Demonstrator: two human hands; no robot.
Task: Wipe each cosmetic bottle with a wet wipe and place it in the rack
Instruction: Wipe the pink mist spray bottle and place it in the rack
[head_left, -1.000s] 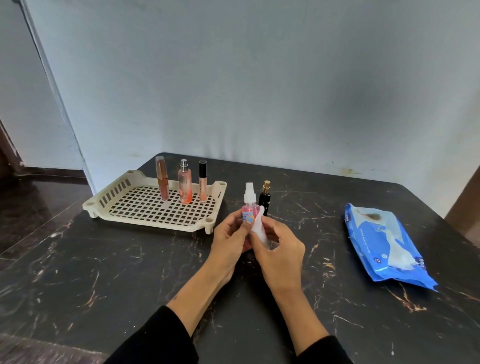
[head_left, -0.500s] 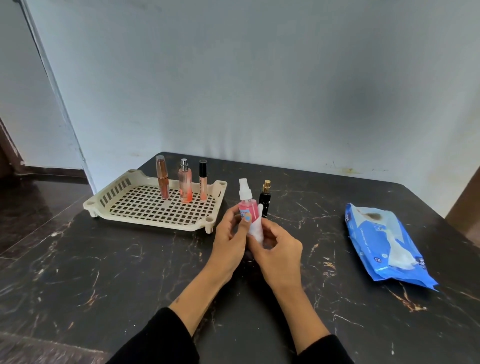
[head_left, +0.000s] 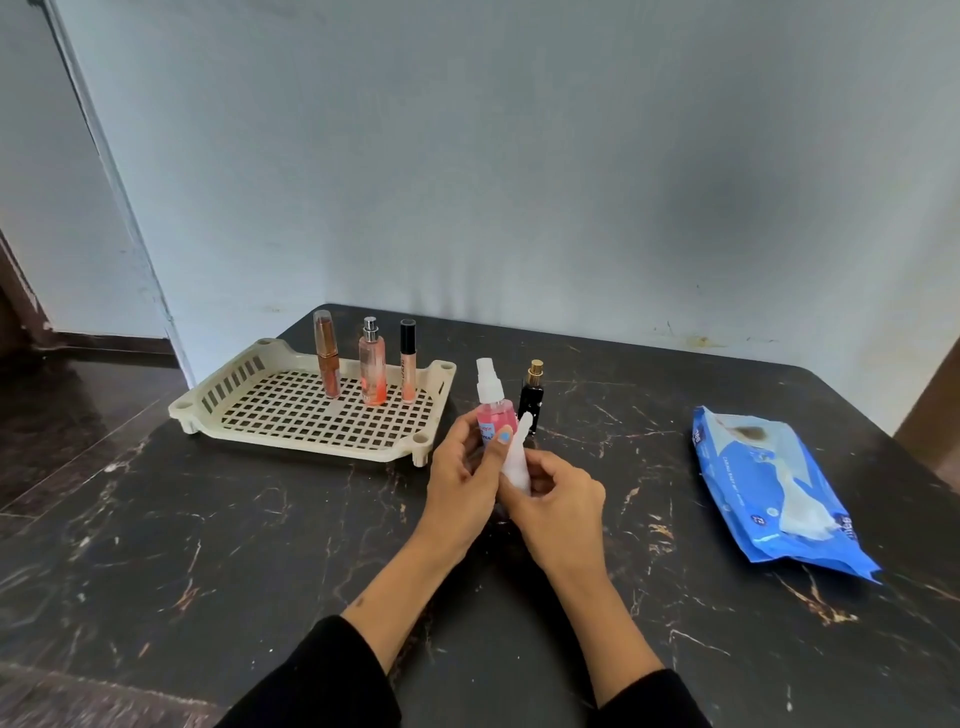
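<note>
My left hand (head_left: 462, 480) grips a pink spray bottle (head_left: 492, 405) with a white pump top, held upright above the table's middle. My right hand (head_left: 558, 506) pinches a white wet wipe (head_left: 518, 460) against the bottle's right side. Just behind them a small black bottle (head_left: 532, 402) with a gold top stands on the table. The cream rack (head_left: 260, 413) lies at the back left. In it stand a brown tube (head_left: 327, 358), a pink-orange perfume bottle (head_left: 372, 366) and a slim black-capped tube (head_left: 408, 364).
A blue pack of wet wipes (head_left: 769, 478) lies on the right of the dark marble table (head_left: 208, 545). A pale wall rises right behind the table. The table's left edge drops to a dark floor (head_left: 67, 400).
The pink bottle has shifted a little left and tilted in my left hand. The wipe in my right hand has slid along the bottle's side.
</note>
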